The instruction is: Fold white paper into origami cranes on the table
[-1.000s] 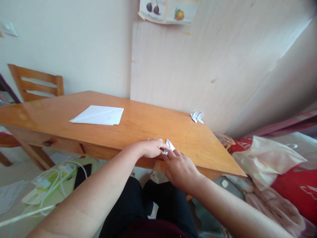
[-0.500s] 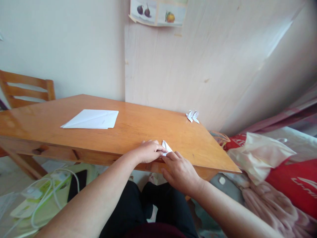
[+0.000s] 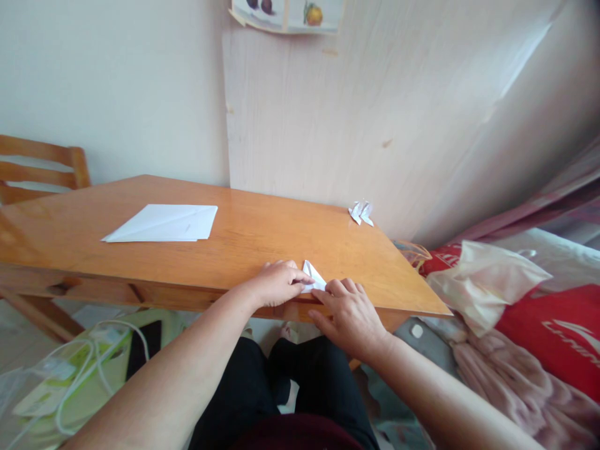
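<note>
A small white folded paper, roughly triangular, lies at the front edge of the wooden table with its point toward the wall. My left hand is closed at its left side, index finger and thumb on the paper. From the right, my right hand presses its bent fingers on the lower right corner of the paper, its thumb lower, near the table edge. The hands cover parts of the paper's left and lower edges.
White paper sheets lie stacked on the left of the table. Two small folded pieces are at the far right corner. A chair is at left; bags and a pink blanket lie to the right.
My right hand has shifted slightly right along the paper, and more of the folded paper shows between the hands. The view has tilted slightly down and turned right.
</note>
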Action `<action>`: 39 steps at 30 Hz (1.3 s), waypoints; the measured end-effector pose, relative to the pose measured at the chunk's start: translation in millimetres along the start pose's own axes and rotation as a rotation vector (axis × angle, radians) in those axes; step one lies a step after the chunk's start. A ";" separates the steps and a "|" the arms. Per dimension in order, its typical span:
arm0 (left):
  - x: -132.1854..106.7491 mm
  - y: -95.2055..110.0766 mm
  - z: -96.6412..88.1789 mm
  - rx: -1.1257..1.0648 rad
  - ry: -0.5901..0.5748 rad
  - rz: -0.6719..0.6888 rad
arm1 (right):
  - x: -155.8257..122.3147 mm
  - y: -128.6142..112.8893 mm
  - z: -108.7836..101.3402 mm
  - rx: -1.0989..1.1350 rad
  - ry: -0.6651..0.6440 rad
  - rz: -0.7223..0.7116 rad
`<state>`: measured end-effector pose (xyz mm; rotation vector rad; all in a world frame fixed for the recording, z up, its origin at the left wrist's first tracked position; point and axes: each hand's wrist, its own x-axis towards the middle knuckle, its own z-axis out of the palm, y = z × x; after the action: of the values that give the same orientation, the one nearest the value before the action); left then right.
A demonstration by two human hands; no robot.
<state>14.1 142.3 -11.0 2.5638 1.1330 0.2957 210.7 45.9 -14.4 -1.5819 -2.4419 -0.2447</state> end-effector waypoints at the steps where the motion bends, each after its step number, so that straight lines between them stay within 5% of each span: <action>1: -0.1 0.1 -0.2 -0.002 -0.001 0.003 | -0.8 1.5 0.2 0.005 0.003 0.009; 16: -1.3 -2.7 0.7 0.008 0.000 0.006 | -14.7 28.9 -0.7 0.050 0.041 0.123; 25: -8.0 3.1 5.6 -0.061 0.185 -0.034 | 0.1 25.2 13.8 0.228 0.170 0.183; 39: -9.9 -4.2 16.5 -0.094 0.320 0.036 | 25.4 19.3 21.6 0.443 0.132 0.287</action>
<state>9.8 134.2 -28.5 2.5146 1.1471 0.7717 216.3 81.6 -27.9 -1.6184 -1.9606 0.2196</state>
